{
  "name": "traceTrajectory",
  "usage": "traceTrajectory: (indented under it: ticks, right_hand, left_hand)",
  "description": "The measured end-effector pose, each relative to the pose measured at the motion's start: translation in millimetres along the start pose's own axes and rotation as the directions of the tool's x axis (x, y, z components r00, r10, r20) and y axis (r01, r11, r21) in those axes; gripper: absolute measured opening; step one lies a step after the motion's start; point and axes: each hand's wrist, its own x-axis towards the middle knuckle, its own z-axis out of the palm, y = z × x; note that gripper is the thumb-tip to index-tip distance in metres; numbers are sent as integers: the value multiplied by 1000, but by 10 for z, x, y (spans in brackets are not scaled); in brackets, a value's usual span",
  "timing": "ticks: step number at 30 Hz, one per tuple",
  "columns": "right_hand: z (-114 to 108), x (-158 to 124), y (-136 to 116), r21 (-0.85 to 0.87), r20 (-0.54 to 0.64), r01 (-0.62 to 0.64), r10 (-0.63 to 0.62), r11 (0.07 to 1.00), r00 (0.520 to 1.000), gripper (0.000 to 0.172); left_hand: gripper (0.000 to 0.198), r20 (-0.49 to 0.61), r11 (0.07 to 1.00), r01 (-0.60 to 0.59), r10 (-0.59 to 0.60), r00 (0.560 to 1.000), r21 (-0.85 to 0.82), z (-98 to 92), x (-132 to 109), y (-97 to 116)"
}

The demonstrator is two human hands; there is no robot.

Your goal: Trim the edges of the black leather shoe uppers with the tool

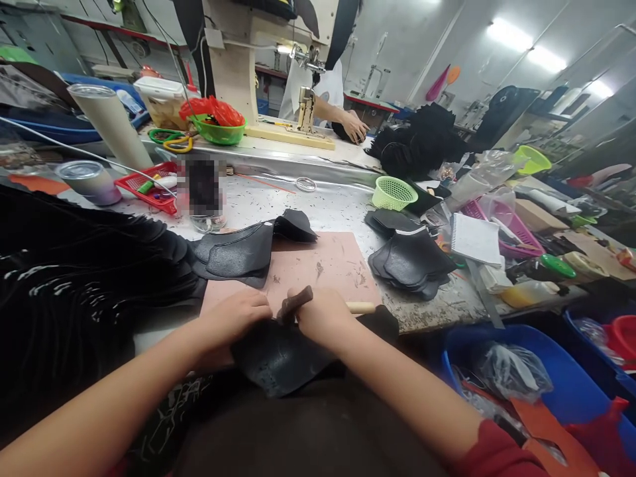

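My left hand [233,319] rests with curled fingers on a black leather piece [278,361] at the near edge of the pink cutting mat [328,265]. My right hand [322,318] is closed round a small hammer [296,303]; its dark head points up-left and the pale wooden handle [361,307] sticks out to the right. The leather piece hangs over the table edge toward my lap. Cut black leather pieces lie stacked at the mat's far left [243,252] and to its right [410,262].
A big heap of black pieces [84,265] fills the left. Behind are a green basket [394,193], red tray [149,185], tumblers, scissors and a sewing machine [305,109] where another person's hand [355,126] works. A notebook [476,238] and blue bins [546,377] lie right.
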Motion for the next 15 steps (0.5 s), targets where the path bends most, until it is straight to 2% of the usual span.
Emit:
traceTrajectory:
  ticks: [3, 5, 8, 12, 15]
  right_hand:
    - [-12, 31, -32, 20, 16, 22, -23, 1000, 1000, 23]
    - [-30, 54, -50, 17, 48, 27, -28, 999, 998, 21]
    - [-49, 95, -84, 16, 11, 1, -1, 1000, 1000, 24]
    - [-44, 153, -134, -8, 53, 39, -39, 999, 998, 24]
    - [-37, 204, -165, -16, -10, 51, -52, 999, 999, 25]
  left_hand:
    - [20, -40, 1000, 0, -1, 999, -28, -1, -106, 38]
    - [27, -35, 1000, -5, 5, 999, -15, -12, -201, 90]
    - [41, -24, 998, 32, -30, 999, 53, -29, -334, 167]
    - [40, -30, 980, 105, -102, 994, 167, -31, -414, 239]
    - [37, -64, 967, 131, -120, 991, 217, -25, -414, 292]
